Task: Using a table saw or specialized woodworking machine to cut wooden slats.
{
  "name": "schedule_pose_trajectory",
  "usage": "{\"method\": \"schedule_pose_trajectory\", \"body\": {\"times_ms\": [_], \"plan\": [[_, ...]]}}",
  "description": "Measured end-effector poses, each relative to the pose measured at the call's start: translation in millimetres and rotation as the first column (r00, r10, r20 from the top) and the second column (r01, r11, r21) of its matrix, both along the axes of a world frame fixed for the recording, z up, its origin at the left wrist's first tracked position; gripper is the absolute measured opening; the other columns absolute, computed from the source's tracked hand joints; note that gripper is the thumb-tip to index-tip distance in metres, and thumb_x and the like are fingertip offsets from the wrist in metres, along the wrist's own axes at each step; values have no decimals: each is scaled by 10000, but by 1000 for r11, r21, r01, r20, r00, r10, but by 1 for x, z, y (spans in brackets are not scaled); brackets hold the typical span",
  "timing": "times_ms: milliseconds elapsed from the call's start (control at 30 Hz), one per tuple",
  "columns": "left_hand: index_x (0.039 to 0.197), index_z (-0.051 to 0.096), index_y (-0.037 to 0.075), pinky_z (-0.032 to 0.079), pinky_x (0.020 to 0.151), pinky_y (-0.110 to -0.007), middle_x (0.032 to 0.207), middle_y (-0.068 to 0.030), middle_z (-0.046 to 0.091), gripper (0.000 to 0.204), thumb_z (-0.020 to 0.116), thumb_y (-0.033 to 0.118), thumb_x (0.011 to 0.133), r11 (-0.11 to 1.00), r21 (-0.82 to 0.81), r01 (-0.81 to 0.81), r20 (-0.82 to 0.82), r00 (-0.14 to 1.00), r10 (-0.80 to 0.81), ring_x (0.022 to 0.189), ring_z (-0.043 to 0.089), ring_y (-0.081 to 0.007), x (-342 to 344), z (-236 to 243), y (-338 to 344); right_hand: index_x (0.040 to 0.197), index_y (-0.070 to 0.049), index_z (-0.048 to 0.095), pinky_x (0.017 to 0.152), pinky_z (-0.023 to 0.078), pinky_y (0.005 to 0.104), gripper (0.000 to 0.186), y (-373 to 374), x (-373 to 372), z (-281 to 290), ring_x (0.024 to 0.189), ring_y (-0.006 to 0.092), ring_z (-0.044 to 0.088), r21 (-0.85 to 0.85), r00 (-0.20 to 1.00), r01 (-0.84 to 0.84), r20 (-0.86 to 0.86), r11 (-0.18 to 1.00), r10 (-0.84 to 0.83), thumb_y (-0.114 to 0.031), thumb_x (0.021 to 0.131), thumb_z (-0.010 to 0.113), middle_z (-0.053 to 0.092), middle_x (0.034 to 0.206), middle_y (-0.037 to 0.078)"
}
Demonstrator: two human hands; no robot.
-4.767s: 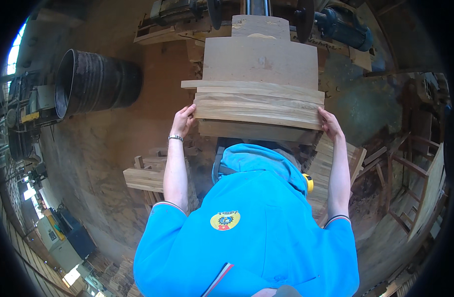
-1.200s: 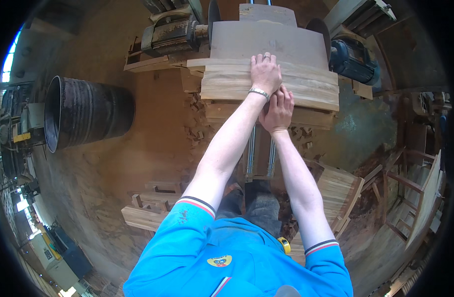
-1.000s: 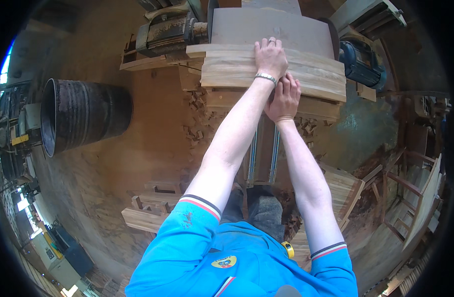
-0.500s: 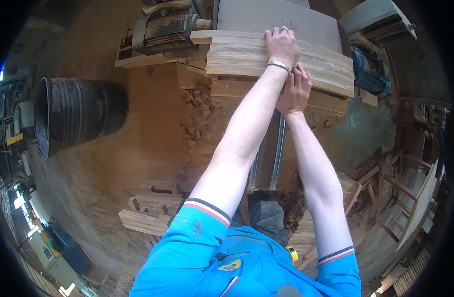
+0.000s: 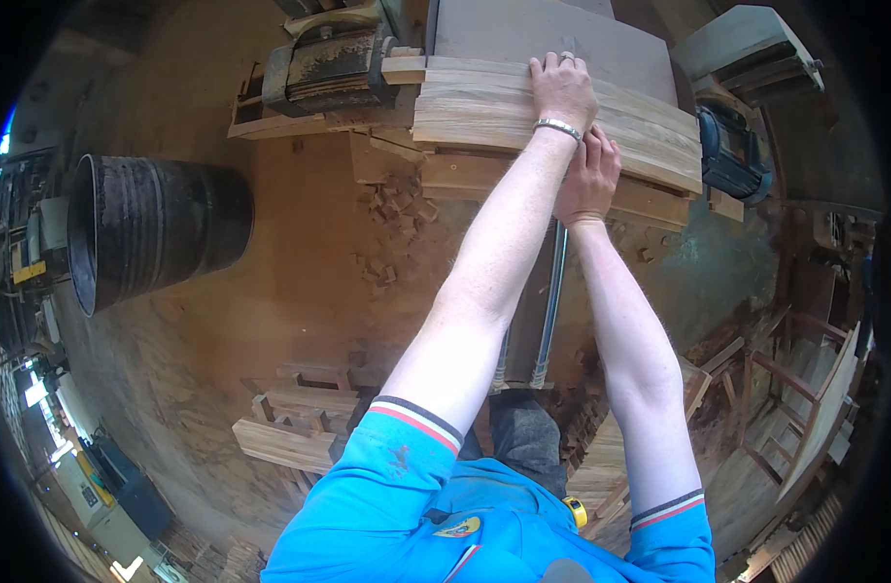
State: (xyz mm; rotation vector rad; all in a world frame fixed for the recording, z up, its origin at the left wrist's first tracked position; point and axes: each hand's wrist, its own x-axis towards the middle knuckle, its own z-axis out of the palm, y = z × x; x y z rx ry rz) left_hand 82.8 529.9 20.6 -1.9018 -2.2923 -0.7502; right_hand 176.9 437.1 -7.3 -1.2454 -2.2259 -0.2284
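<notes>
Boards of pale grained wood, stacked flat [image 5: 484,112], lie on the grey machine table [image 5: 523,34] at upper centre of the frame. Your left hand [image 5: 562,89] presses palm-down on the stack, fingers spread flat. Your right hand [image 5: 588,180] pushes its near edge, fingers together. A black metal barrel [image 5: 154,228] stands well apart at left.

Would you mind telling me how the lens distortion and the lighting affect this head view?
Head view: fisheye bends the planks and barrel toward a black rim; daylight is soft and even, with a blown-out blue-white patch at the left edge; both the left hand and right hand look sharp, while the far edges are dim and smeared.
</notes>
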Motion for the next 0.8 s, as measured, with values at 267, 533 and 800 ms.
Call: {"method": "schedule_pose_trajectory", "body": {"times_ms": [267, 533, 800], "plan": [[966, 647, 70, 364, 901, -426, 1052, -80, 637, 246, 517, 174, 785, 1000, 13, -11, 10, 1000, 11, 1034, 549, -236, -2, -1, 12, 1066, -25, 542, 1060, 262, 520, 493, 12, -4, 0, 1244, 309, 405, 11, 1000, 8, 5, 1000, -9, -389, 738, 600, 509, 1206, 132], [995, 642, 69, 360, 916, -430, 1062, -81, 637, 269, 521, 179, 782, 1000, -21, -2, -10, 1000, 2, 1045, 545, -238, -6, -4, 25, 1064, -32, 542, 1059, 264, 522, 503, 23, -6, -1, 1246, 306, 404, 19, 1000, 8, -1, 1000, -8, -403, 732, 612, 509, 1212, 128], [1008, 638, 73, 360, 925, -424, 1072, -81, 633, 271, 512, 180, 795, 999, -33, 4, -6, 1000, -4, 1050, 545, -233, -11, -1, 38, 1061, -26, 543, 1062, 264, 519, 520, 38, -11, -2, 1234, 305, 409, 42, 1000, 12, 10, 999, -12, -412, 721, 623, 513, 1184, 126]]}}
